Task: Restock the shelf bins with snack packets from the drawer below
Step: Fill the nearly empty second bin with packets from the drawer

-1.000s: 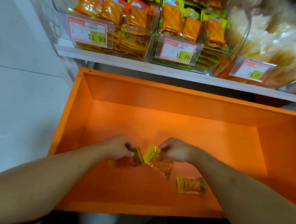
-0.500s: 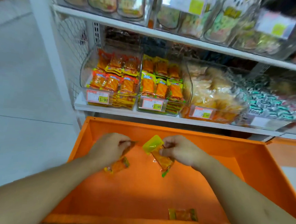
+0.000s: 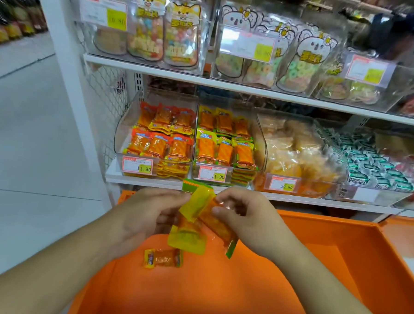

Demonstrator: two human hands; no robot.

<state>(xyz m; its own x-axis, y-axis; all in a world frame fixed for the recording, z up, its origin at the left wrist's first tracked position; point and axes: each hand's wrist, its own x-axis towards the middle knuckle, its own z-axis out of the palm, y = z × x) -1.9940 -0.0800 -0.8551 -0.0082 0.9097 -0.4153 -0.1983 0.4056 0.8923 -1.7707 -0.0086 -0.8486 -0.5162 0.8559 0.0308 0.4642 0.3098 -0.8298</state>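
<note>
Packets [image 3: 199, 219] pinched loosely by both hands' fingers, left hand [image 3: 148, 213], right hand [image 3: 243, 221]; slick wrappers could slip into drawer [image 3: 339, 260].

Bin price tags [image 3: 137, 165] read 11.90, 11.90 and, seemingly, 29.90.

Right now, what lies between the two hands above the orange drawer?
In the head view, a bunch of yellow-green snack packets lies between the left hand and the right hand; both hands grip it, above the drawer.
</note>
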